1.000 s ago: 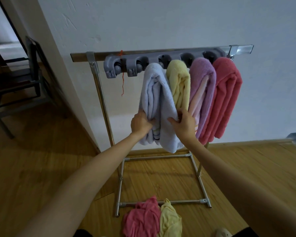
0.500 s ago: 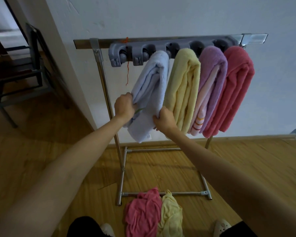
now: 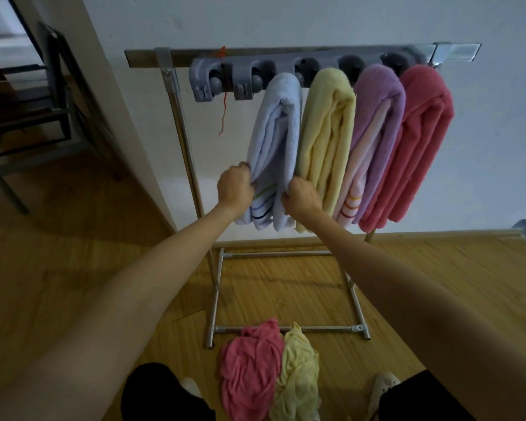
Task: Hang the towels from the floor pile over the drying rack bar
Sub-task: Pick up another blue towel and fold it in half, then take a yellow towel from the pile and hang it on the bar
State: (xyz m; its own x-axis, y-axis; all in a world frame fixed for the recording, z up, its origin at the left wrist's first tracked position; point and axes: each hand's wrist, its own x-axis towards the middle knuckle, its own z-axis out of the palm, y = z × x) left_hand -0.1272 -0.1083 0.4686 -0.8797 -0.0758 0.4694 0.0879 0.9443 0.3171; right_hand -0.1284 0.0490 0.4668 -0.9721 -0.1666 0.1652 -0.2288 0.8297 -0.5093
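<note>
A pale blue towel (image 3: 278,138) hangs folded over the drying rack bar (image 3: 298,51), leftmost of the hung towels. My left hand (image 3: 235,186) grips its left edge and my right hand (image 3: 302,198) grips its right edge, both near the striped lower end. Beside it hang a yellow towel (image 3: 327,132), a purple towel (image 3: 377,117) and a pink towel (image 3: 413,135). On the floor by my feet lie a crumpled pink towel (image 3: 249,366) and a crumpled yellow towel (image 3: 298,369).
A grey plastic clip holder (image 3: 222,77) is fixed under the bar at the left. The rack's metal base (image 3: 289,328) frames the wooden floor. A white wall stands behind. A dark folding chair (image 3: 34,117) stands at far left.
The blue towel, pulled out to the left half a second ago, now hangs straight down. Both hands slid lower along its edges.
</note>
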